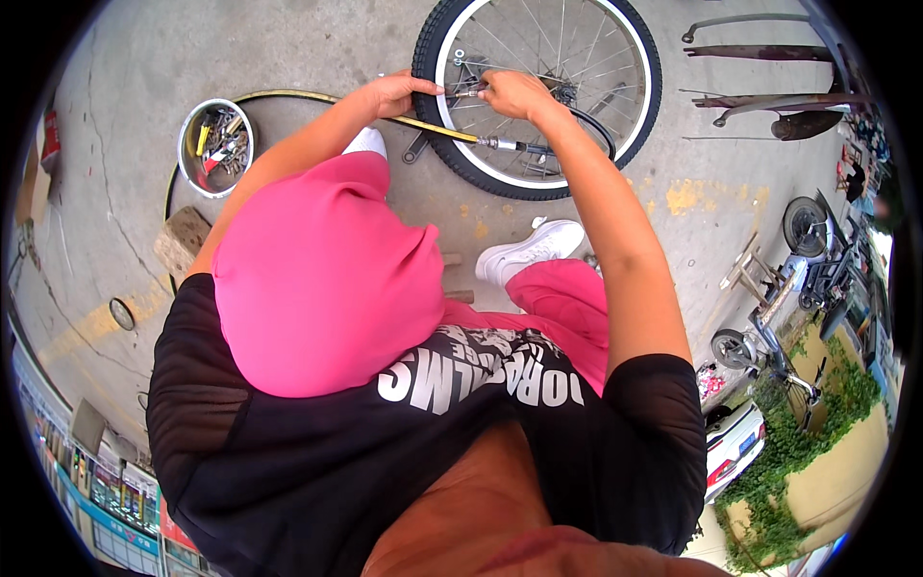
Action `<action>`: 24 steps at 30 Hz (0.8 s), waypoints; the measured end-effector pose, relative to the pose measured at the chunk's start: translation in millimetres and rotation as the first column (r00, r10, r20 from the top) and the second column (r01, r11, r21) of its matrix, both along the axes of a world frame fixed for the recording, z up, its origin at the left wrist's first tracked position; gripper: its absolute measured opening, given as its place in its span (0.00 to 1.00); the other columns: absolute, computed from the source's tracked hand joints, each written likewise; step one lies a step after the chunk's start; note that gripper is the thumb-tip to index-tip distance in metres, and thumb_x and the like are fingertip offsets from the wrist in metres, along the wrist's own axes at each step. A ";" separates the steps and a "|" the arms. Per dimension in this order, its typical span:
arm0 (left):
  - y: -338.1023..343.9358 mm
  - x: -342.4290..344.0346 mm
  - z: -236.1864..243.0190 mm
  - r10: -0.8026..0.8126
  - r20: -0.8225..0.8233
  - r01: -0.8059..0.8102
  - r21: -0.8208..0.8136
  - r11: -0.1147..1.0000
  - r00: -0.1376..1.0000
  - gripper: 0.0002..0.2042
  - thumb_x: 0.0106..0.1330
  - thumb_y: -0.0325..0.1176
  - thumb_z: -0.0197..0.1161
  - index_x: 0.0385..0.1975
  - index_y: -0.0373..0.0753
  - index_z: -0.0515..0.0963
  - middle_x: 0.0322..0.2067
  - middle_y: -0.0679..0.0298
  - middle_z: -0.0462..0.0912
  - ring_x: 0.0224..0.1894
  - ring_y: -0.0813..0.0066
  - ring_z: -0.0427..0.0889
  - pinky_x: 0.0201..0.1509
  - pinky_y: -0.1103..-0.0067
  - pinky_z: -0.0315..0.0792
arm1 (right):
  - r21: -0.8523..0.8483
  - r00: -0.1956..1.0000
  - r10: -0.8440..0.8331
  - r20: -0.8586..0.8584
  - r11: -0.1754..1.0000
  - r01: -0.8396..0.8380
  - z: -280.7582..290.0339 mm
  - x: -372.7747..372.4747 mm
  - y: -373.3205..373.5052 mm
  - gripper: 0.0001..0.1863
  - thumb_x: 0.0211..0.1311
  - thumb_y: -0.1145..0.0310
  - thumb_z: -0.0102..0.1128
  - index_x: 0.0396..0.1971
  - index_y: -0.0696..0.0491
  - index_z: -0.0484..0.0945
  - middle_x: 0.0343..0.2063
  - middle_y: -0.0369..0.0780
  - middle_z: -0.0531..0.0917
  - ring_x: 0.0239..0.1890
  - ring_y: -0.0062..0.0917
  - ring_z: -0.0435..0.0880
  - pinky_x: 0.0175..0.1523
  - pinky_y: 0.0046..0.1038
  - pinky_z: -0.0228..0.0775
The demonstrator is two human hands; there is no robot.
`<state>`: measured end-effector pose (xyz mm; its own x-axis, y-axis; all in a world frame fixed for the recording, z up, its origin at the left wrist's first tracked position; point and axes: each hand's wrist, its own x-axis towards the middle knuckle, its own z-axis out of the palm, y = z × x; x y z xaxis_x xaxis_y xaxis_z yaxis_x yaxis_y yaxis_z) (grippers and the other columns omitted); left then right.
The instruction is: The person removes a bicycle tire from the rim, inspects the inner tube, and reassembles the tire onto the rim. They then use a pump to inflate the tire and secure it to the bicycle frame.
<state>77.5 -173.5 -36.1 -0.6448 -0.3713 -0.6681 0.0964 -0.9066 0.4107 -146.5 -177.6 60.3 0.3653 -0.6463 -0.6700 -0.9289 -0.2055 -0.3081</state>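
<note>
Fingers of your left hand (392, 94) curl at the tyre (460, 157), thumb reaching toward the rim; whether they grip anything, you cannot tell here. Your right hand (516, 94) has its fingers pinched on a small metal piece (464, 93), inside the rim at nine o'clock. The bicycle wheel (567, 93) sits at twelve o'clock, a hose (433, 125) crossing its eight o'clock. Best to hold that piece straight, use light fingertip force, and mind the hose.

Bright diffuse daylight, soft faint shadows, strong fisheye bending (black corners)
</note>
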 end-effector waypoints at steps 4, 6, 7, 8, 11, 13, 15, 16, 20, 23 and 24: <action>-0.8 0.1 -9.2 -0.003 -0.088 0.005 0.021 1.000 0.996 0.20 0.55 0.25 0.63 0.50 0.34 0.70 0.43 0.58 0.79 0.46 0.64 0.78 0.57 0.71 0.69 | 0.032 1.000 -0.008 0.001 0.999 0.008 -11.0 -3.2 -0.9 0.15 0.61 0.58 0.50 0.38 0.53 0.78 0.38 0.47 0.81 0.44 0.42 0.78 0.47 0.42 0.69; 0.9 -0.1 -11.4 0.006 -0.083 -0.003 0.028 1.000 0.997 0.20 0.56 0.24 0.62 0.50 0.33 0.70 0.43 0.57 0.78 0.46 0.63 0.78 0.57 0.70 0.70 | 0.036 1.000 0.012 0.006 0.999 -0.012 -15.0 -4.8 -2.3 0.15 0.62 0.59 0.50 0.39 0.53 0.78 0.37 0.46 0.81 0.44 0.41 0.78 0.47 0.42 0.69; 1.0 0.0 -11.8 0.010 -0.079 -0.008 0.031 0.999 0.997 0.20 0.56 0.24 0.62 0.50 0.33 0.70 0.43 0.56 0.78 0.46 0.63 0.79 0.57 0.70 0.70 | 0.038 1.000 0.022 0.010 0.999 -0.023 -16.1 -4.6 -3.1 0.15 0.62 0.59 0.50 0.40 0.53 0.78 0.37 0.46 0.81 0.44 0.41 0.79 0.46 0.42 0.69; 0.2 -0.2 -12.2 0.001 -0.085 0.000 0.021 1.000 0.996 0.20 0.56 0.24 0.62 0.50 0.33 0.70 0.43 0.56 0.79 0.46 0.63 0.79 0.57 0.70 0.70 | 0.051 1.000 0.006 0.026 0.999 -0.007 -18.0 -5.4 -3.7 0.15 0.62 0.59 0.50 0.40 0.53 0.78 0.37 0.46 0.81 0.43 0.41 0.79 0.46 0.41 0.69; -1.0 0.5 -12.9 -0.015 -0.097 0.015 0.004 1.000 0.995 0.19 0.55 0.23 0.63 0.49 0.33 0.71 0.42 0.57 0.79 0.45 0.63 0.79 0.56 0.69 0.70 | 0.099 0.996 -0.035 0.081 0.995 0.027 -27.3 -10.9 -7.2 0.15 0.63 0.60 0.50 0.40 0.54 0.78 0.37 0.46 0.81 0.43 0.42 0.79 0.46 0.41 0.69; -0.2 -0.6 -10.8 -0.005 -0.105 0.006 0.010 1.000 0.994 0.19 0.55 0.23 0.63 0.48 0.33 0.71 0.42 0.57 0.79 0.45 0.63 0.79 0.57 0.69 0.70 | 0.142 0.992 -0.047 0.117 0.989 0.030 -30.8 -14.2 -8.2 0.15 0.62 0.60 0.51 0.40 0.54 0.79 0.36 0.46 0.81 0.42 0.42 0.79 0.46 0.40 0.69; 1.2 -0.1 -9.1 -0.003 -0.109 0.003 0.004 1.000 0.994 0.20 0.54 0.23 0.64 0.48 0.33 0.71 0.41 0.58 0.79 0.46 0.63 0.79 0.56 0.69 0.71 | 0.151 0.984 -0.081 0.158 0.987 0.057 -34.6 -13.5 -6.3 0.15 0.62 0.60 0.51 0.39 0.54 0.79 0.36 0.46 0.82 0.42 0.42 0.79 0.46 0.40 0.69; 1.7 0.3 -8.5 -0.002 -0.111 0.002 0.000 1.000 0.994 0.20 0.54 0.23 0.64 0.48 0.33 0.71 0.41 0.58 0.79 0.46 0.63 0.79 0.56 0.69 0.71 | 0.155 0.979 -0.097 0.178 0.985 0.070 -35.4 -12.6 -6.0 0.15 0.62 0.60 0.51 0.39 0.54 0.80 0.36 0.46 0.82 0.42 0.42 0.79 0.46 0.39 0.69; 2.0 1.8 -10.3 0.011 -0.115 -0.010 0.004 1.000 0.993 0.20 0.54 0.22 0.63 0.48 0.33 0.70 0.41 0.57 0.79 0.46 0.63 0.79 0.55 0.69 0.72 | 0.163 0.960 -0.150 0.236 0.980 0.113 -47.3 -12.4 -5.1 0.14 0.60 0.61 0.53 0.38 0.54 0.80 0.35 0.47 0.82 0.41 0.42 0.79 0.45 0.39 0.69; 2.4 1.1 -6.7 0.015 -0.117 -0.013 0.017 1.000 0.993 0.20 0.54 0.22 0.63 0.49 0.33 0.70 0.42 0.57 0.79 0.46 0.62 0.79 0.55 0.69 0.73 | 0.103 0.961 -0.151 0.232 0.986 0.130 -49.8 -10.4 -0.5 0.14 0.58 0.61 0.54 0.37 0.55 0.80 0.34 0.47 0.82 0.41 0.42 0.79 0.45 0.39 0.69; 2.5 0.6 -6.1 0.018 -0.120 -0.017 0.012 1.000 0.993 0.20 0.54 0.22 0.63 0.49 0.33 0.70 0.42 0.57 0.79 0.46 0.62 0.79 0.55 0.68 0.73 | 0.067 0.966 -0.144 0.216 0.989 0.132 -50.5 -8.6 2.4 0.14 0.58 0.62 0.55 0.37 0.55 0.80 0.34 0.47 0.82 0.40 0.42 0.79 0.45 0.40 0.69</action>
<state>78.1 -171.0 -42.2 -0.7138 -0.3765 -0.5905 0.1605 -0.9087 0.3854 -155.0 -175.2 9.9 0.4167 -0.6675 -0.6171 -0.8556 -0.0587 -0.5143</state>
